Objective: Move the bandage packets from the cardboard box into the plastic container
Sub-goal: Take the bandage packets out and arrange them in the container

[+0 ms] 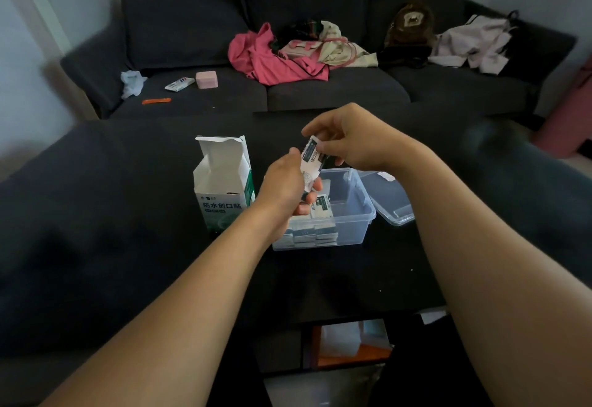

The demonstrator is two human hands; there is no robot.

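The white and green cardboard box stands upright on the dark table with its top flaps open. Right of it sits the clear plastic container, with several bandage packets stacked in its near left part. Above the container both hands hold a small bundle of bandage packets. My left hand grips the bundle's lower end. My right hand pinches its upper end with fingers and thumb.
The container's clear lid lies tilted against its right side. Behind the table is a dark sofa with pink clothing, a plush toy and small items. Below the near table edge a shelf holds white packaging.
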